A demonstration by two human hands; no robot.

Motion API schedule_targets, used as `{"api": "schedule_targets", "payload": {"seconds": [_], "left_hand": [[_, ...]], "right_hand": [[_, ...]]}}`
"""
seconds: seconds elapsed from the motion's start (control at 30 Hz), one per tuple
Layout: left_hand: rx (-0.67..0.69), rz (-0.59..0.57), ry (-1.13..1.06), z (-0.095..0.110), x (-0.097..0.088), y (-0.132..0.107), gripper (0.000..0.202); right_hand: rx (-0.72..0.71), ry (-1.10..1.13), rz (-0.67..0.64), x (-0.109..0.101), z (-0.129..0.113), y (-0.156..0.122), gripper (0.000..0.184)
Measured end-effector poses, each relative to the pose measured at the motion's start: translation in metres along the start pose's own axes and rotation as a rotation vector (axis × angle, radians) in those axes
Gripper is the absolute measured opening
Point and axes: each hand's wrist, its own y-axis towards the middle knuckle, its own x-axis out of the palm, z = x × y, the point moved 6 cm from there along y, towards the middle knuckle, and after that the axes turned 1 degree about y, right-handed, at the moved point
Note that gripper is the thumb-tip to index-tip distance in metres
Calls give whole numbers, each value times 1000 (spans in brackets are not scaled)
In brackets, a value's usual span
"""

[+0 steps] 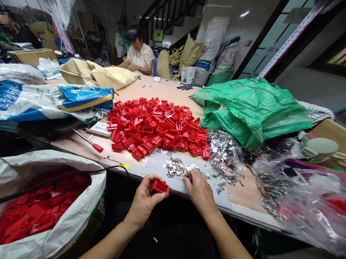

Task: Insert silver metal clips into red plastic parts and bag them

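The left hand point(144, 198) pinches a small red plastic clip point(160, 186) at the wooden table's edge point(245, 197), while the right hand point(198, 190) just beside it picks with closed fingertips at scattered small silvery metal pieces point(178, 167).

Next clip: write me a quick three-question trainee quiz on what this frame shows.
1. The left hand holds: A) a screwdriver B) a red plastic piece C) a green bag?
2. Fill in: the right hand touches small metal parts lying before the big ____ pile of plastic pieces.
3. True or false: the white sack at the person's left holds red pieces.
Key: 1 B; 2 red; 3 true.
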Motion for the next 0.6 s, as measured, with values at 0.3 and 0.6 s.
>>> {"api": "schedule_targets", "payload": {"seconds": [0.3, 0.6], "left_hand": [[-19, 18, -7, 0, 1, -2, 40], [-77, 27, -128, -2, 4, 0, 44]], "right_hand": [[-20, -27, 23, 0, -6, -1, 10], [-32, 153, -8, -6, 6, 3, 5]]}}
